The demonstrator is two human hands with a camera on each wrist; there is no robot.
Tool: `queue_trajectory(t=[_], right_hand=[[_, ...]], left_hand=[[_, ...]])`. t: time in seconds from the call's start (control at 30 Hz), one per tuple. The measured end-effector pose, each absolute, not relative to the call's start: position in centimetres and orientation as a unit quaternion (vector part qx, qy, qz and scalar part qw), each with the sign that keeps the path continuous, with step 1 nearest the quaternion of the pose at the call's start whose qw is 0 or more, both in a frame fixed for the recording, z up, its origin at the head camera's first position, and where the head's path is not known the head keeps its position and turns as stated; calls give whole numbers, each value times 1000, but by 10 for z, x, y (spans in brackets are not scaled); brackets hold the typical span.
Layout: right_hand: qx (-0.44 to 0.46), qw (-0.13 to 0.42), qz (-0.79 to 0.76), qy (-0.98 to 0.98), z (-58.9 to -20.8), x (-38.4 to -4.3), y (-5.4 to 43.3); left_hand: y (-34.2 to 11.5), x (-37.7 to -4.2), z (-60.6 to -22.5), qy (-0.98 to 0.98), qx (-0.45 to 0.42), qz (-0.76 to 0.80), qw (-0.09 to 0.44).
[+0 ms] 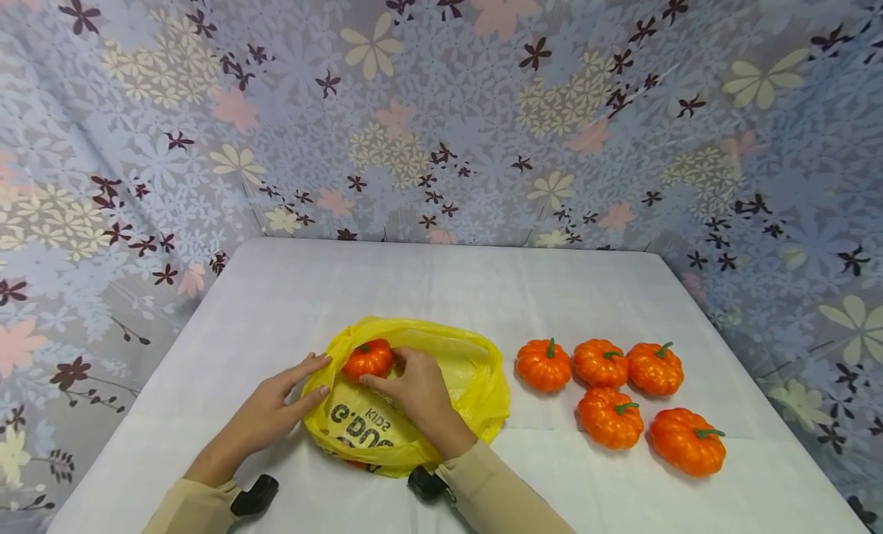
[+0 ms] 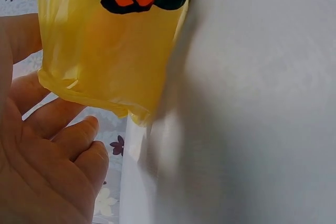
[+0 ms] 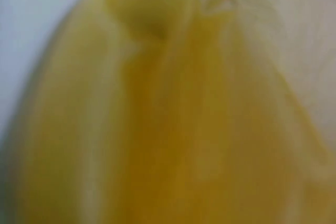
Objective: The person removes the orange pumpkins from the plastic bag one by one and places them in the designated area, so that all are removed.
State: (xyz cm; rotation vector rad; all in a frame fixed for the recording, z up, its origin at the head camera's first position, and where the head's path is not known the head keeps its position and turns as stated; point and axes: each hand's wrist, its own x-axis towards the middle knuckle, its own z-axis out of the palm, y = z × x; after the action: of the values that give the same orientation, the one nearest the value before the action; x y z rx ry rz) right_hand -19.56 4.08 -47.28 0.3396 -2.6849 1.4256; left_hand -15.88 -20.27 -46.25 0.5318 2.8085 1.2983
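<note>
A yellow plastic bag (image 1: 476,396) with dark printed lettering lies with its mouth spread wide on the table. Inside its far left part is a small orange-red pumpkin (image 1: 369,359). My right hand (image 1: 421,392) reaches into the bag and holds this pumpkin, thumb on the near side and fingers at its right. At the bag's left rim, my left hand (image 1: 265,411) touches the plastic with extended fingers. In the left wrist view, the hand's fingers (image 2: 79,135) show beside and behind the yellow plastic (image 2: 110,66). Blurred yellow plastic (image 3: 184,129) fills most of the right wrist view, hiding the right hand there.
Several orange pumpkins with green stems, among them a back-left pumpkin (image 1: 543,365) and a front-right pumpkin (image 1: 686,442), stand right of the bag. The white-covered table (image 1: 441,281) ends at a floral curtain (image 1: 441,120) behind.
</note>
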Motion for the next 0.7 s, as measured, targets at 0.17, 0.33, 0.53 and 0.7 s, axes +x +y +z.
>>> queue_trajectory(t=[0.17,0.33,0.53,0.7], right_hand=[[110,33,465,-878,-468,-190,45],[108,17,462,-880,-459,-183,52],[96,-6,470,-877,-447,-174,64],[84,-3,468,-880,-440,-167,77]], left_hand=[[-202,-158,-461,895,166,413,1],[-202,-157,-460,896,162,413,7],[-200,-158,-460,898,159,410,11],[-199,-159,-461,898,158,410,16]])
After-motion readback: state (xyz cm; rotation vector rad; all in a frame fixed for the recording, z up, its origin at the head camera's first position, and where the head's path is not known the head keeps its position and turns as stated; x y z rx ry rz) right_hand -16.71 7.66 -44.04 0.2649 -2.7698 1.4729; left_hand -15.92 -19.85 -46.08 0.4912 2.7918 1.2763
